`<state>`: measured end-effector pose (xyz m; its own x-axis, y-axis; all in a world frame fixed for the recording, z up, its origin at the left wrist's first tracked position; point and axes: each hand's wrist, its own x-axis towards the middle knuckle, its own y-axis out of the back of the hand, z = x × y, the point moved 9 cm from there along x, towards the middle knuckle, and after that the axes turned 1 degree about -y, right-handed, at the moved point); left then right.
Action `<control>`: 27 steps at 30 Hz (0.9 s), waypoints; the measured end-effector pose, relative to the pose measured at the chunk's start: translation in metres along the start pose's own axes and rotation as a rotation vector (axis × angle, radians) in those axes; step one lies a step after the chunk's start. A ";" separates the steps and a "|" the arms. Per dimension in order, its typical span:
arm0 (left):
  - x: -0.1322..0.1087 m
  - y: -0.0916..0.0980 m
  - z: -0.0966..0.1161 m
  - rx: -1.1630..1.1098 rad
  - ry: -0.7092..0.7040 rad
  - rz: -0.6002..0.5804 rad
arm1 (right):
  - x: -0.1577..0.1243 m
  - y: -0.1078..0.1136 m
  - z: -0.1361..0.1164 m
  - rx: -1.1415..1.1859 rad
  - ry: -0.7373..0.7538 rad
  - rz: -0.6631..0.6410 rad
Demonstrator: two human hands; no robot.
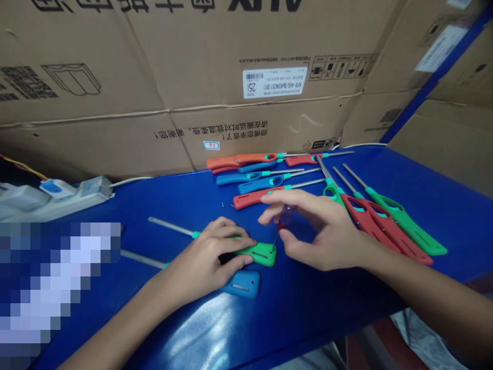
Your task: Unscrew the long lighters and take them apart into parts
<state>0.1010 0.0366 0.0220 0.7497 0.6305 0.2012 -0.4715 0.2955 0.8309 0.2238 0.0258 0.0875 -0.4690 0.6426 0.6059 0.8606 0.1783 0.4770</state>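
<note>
Lying on the blue tabletop, a green long-necked lighter (262,254) is pinned under my left hand (215,252), whose fingers and thumb close around its handle. Its metal tube points to the upper left. My right hand (323,231) grips a small screwdriver (285,217) with a purplish, see-through handle. The thin shaft slants down, and its tip meets the hole near the end of the green handle. Just below, a blue lighter (243,285) lies partly hidden by my left hand and wrist.
Several orange, blue and red lighters (256,198) lie in a group at the back. Red and green lighters (404,218) fan out beyond my right hand. A white power strip (92,191) stands at left. Cardboard boxes (134,144) wall off the back and right.
</note>
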 end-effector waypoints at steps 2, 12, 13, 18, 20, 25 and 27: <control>0.000 -0.001 0.000 -0.006 0.004 -0.012 | 0.001 0.000 -0.004 -0.009 0.031 -0.015; -0.001 -0.001 -0.001 -0.001 0.007 0.004 | 0.001 0.007 0.008 0.107 -0.062 0.007; -0.001 -0.001 -0.002 -0.001 0.008 0.006 | -0.001 0.006 0.009 0.152 -0.091 0.001; 0.001 0.000 -0.001 -0.006 0.009 0.003 | 0.001 0.001 0.000 0.067 -0.039 -0.074; 0.001 -0.001 -0.001 -0.007 0.010 -0.004 | 0.004 0.004 -0.002 -0.014 -0.006 -0.065; 0.000 -0.002 -0.001 -0.001 0.009 0.006 | 0.003 0.004 0.002 0.028 -0.022 -0.060; 0.000 -0.002 -0.002 -0.001 0.015 0.007 | 0.001 0.004 0.005 0.130 -0.085 -0.057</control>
<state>0.1010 0.0374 0.0194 0.7392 0.6434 0.1990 -0.4772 0.2919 0.8289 0.2275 0.0312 0.0866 -0.5039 0.6886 0.5214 0.8542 0.3078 0.4191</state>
